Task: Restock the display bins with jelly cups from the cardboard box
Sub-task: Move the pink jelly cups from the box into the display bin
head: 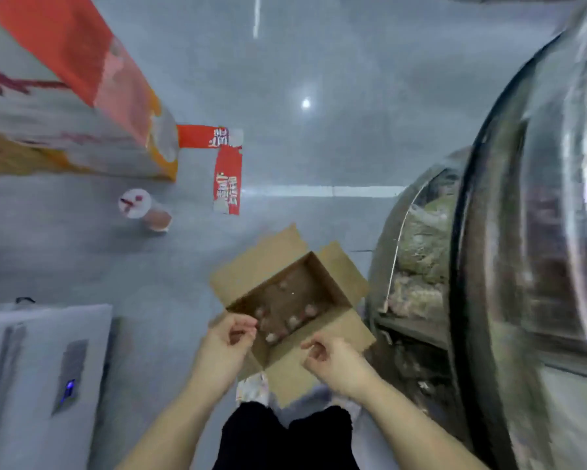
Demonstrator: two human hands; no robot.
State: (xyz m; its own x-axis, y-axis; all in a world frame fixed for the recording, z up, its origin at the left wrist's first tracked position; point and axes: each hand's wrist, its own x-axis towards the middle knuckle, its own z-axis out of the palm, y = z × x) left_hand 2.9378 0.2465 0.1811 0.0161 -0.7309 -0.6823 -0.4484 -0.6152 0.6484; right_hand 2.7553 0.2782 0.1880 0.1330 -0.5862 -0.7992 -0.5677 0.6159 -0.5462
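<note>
An open cardboard box [332, 262] sits on the grey floor in front of me, flaps spread out. A few pink jelly cups [292, 322] lie on its bottom near the close wall. My left hand [225, 347] hovers over the box's near left corner, fingers curled loosely, nothing visible in it. My right hand [332, 359] hangs over the near right flap, fingers bent and apart, holding nothing. Curved clear display bins [417, 252] stand to the right, filled with wrapped sweets. The picture is blurred.
A large red and white carton [74, 106] stands at the left. A lidded drink cup [142, 210] lies on the floor beside red floor tape [227, 178]. A white device with a blue light [41, 368] is at the lower left. My dark trousers [285, 439] are below.
</note>
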